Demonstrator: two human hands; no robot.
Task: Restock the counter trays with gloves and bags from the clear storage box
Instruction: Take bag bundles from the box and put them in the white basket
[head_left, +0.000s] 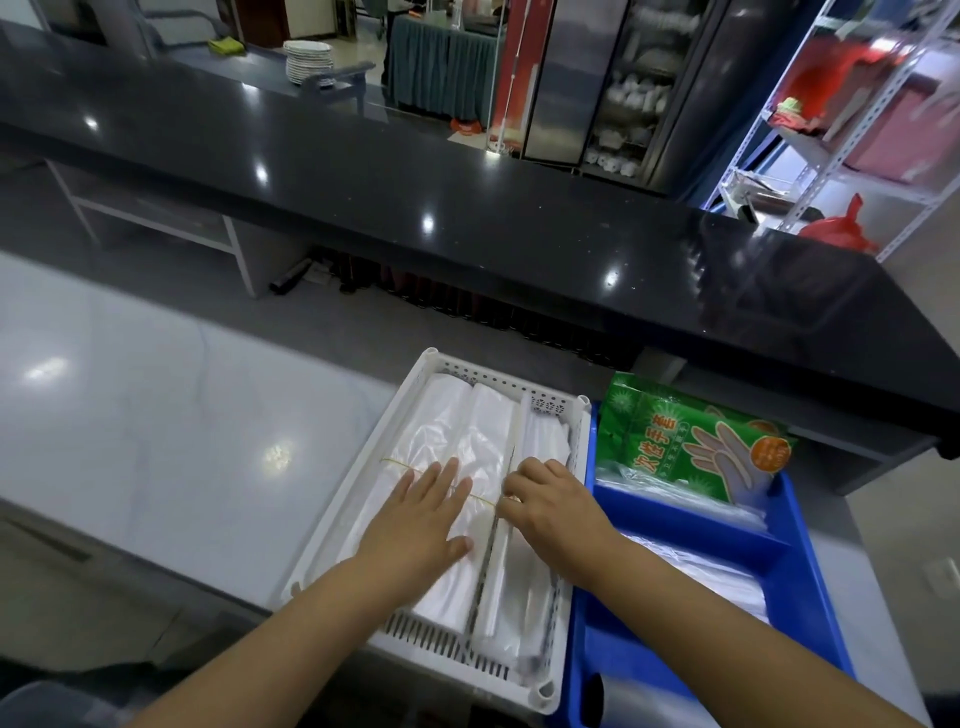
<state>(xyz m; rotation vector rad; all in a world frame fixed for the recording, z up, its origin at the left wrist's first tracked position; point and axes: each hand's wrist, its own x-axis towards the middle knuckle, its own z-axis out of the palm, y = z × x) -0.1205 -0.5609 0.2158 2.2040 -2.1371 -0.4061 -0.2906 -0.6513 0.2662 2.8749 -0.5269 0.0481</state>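
Grey and glossy, the work surface (156, 441) fills the left of the frame, ceiling lights mirrored in it. A black stone counter (467, 208) is seen running across the upper half, with a stack of plates (309, 61) at the upper left and metal shelving (831, 130) at the upper right.

Low in the centre, a white slotted tray (363, 499) is set on the grey surface, its long axis running from the bottom edge up toward the counter, leaning slightly left. Clear plastic bags (457, 431) are laid lengthwise inside, folded flat, shiny and wrinkled, bound across by a thin yellow rubber band (395, 462).

The left hand (421, 514) is laid flat on the bags, fingers spread and relaxed, nothing gripped. The right hand (550, 499) is curled at the tray's inner divider, fingertips bent down by the band; whether anything is pinched cannot be told.

Just beside, at lower right, a blue tray (810, 561) is seen touching the white one, with a green glove packet (691, 436) propped at its far end.
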